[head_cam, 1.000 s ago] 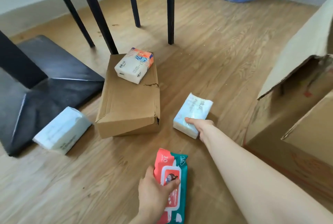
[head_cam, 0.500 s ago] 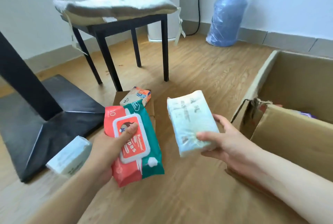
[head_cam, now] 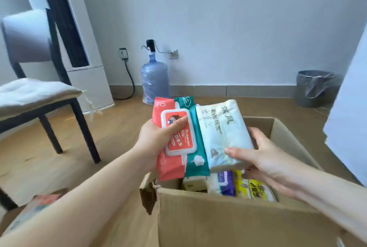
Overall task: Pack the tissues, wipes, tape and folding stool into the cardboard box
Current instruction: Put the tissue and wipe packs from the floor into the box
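My left hand [head_cam: 158, 139] grips a red and green pack of wipes [head_cam: 176, 153] with the thumb across its white lid. My right hand [head_cam: 264, 159] holds a pale blue-white tissue pack [head_cam: 222, 133] right beside it. Both packs hover side by side over the open cardboard box [head_cam: 218, 219], above its left half. Inside the box lie several packs: a beige one [head_cam: 194, 183], a white and purple one [head_cam: 223, 184] and a yellow one [head_cam: 256, 188]. Another tissue pack [head_cam: 37, 205] with orange print shows blurred at the lower left, partly behind my left arm.
A black chair [head_cam: 49, 95] with a pale cushion stands at the left on the wooden floor. A water bottle with a pump [head_cam: 154, 80] and a white appliance [head_cam: 87, 48] stand by the far wall. A grey bin [head_cam: 313, 87] is at the back right, a white surface [head_cam: 349, 111] at the right edge.
Both hands lifted their packs from the floor and carried them rightward over the open box. The view swung up and right, so the box interior now shows.
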